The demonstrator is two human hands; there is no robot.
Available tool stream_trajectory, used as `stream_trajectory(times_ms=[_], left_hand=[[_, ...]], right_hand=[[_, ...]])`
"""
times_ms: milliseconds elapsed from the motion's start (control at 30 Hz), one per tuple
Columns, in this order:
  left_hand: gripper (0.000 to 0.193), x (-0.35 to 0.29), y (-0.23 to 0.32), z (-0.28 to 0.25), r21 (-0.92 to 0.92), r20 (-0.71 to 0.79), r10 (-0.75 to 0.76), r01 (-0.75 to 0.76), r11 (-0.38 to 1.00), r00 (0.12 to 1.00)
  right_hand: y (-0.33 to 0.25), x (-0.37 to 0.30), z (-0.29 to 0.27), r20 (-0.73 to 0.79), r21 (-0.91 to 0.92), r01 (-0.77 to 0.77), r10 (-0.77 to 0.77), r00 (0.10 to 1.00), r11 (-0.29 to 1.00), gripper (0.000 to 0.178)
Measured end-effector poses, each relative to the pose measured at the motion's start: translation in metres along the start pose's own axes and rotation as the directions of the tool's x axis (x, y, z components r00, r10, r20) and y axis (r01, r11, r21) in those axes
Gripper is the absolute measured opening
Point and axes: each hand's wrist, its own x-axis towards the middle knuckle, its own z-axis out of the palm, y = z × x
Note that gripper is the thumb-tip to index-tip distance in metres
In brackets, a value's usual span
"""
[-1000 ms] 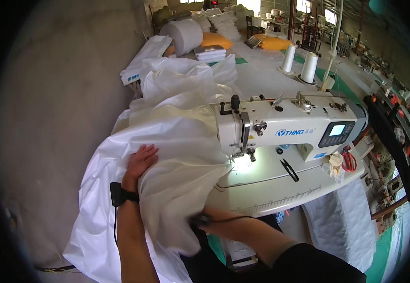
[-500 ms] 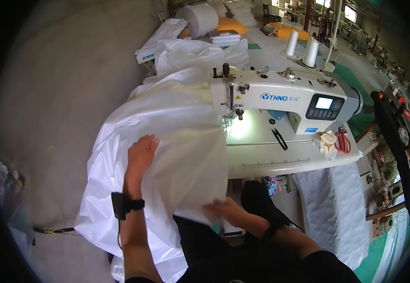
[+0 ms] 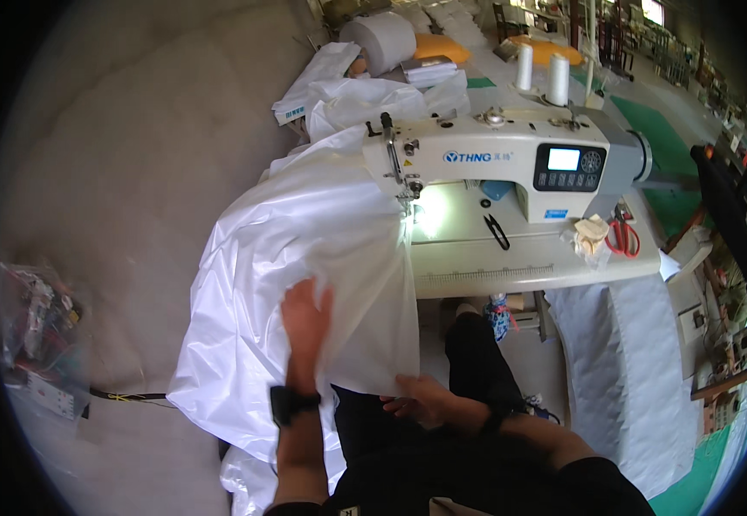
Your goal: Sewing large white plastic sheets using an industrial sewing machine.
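A large sheet of glossy white woven-plastic-like fabric [image 3: 262,249] drapes from the sewing machine [image 3: 485,155] over the table's left side and down toward my lap. Its right edge runs up to the lit needle area. My left hand [image 3: 306,318] lies on the fabric with fingers stretched out and thumb apart, a little smeared by motion. At the lower right corner of the sheet, my right hand [image 3: 425,400] pinches the fabric's edge between thumb and fingers. A dark strap with a small box sits on my left wrist.
On the machine table [image 3: 511,275] lie black thread snips [image 3: 497,232], red-handled scissors [image 3: 623,237] and a beige wad [image 3: 591,232]. White thread cones [image 3: 558,80] stand behind. A quilted white strip [image 3: 623,370] hangs at right. A clear bag of scraps [image 3: 42,327] is at far left.
My left hand has slid rightward and nearer to me over the fabric. My right hand stays near the corner, now with fingers closed on the edge. The whole view has shifted slightly.
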Motion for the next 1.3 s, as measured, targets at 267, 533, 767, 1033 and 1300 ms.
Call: stream_trajectory(times_ms=[267,533,767,1033,1300], left_hand=[[0.034,-0.187,-0.082,0.002,-0.063,-0.312,-0.264,0.258,0.964,0.912],[0.028,-0.161,-0.081,-0.125,-0.43,-0.115,-0.664,0.566,0.704,0.739],[0.031,-0.123,-0.054,-0.199,-0.367,0.178,-0.578,0.598,0.712,0.797],[0.031,-0.083,0.072,-0.154,-0.042,0.069,0.049,-0.047,0.998,0.996],[0.031,-0.098,0.068,-0.095,0.021,0.343,0.074,-0.086,0.996,0.937]], right_hand=[[-0.008,-0.009,-0.009,-0.092,-0.18,-0.126,0.11,0.99,0.976,0.047],[-0.109,-0.071,0.024,0.077,-0.868,0.008,0.119,0.99,0.496,0.051],[-0.077,0.006,0.037,0.196,-0.36,0.293,-0.236,0.952,0.885,0.053],[-0.001,0.043,0.114,0.495,-0.18,0.432,-0.298,0.816,0.884,0.043],[0.011,0.002,0.063,0.8,-0.583,0.68,-0.462,0.383,-0.445,0.042]])
